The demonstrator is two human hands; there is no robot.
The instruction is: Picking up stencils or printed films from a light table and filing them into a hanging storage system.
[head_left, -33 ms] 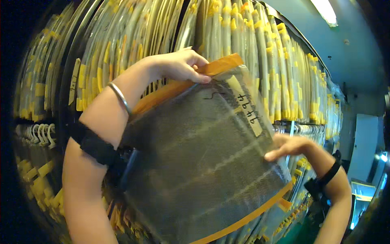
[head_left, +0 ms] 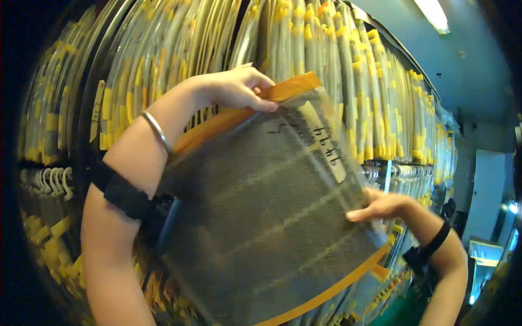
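Observation:
A large, dark, flat sheet (head_left: 255, 217) in a clear plastic cover hangs tilted in front of me. Orange-brown tape (head_left: 326, 290) runs along its upper and lower edges, and a pale handwritten label (head_left: 328, 154) sits near its right side. My left hand (head_left: 239, 91) is closed on the taped upper edge, thumb in front, close to the upper right corner. At the right edge my right hand (head_left: 380, 205) grips lower down, its thumb lying over the front; its other fingers are partly hidden behind the sheet.
Tightly packed plastic-covered sheets with yellow tabs (head_left: 375, 108) hang on a rack ahead. White hooks (head_left: 57, 179) show at the left, with more tabbed sheets (head_left: 60, 239) below. A ceiling lamp (head_left: 432, 13) glows at the upper right; a pale door-like panel (head_left: 485, 190) stands beyond.
My right hand has shifted slightly left and down, its thumb further over the sheet's edge. My left hand and the top of the sheet have moved a little left.

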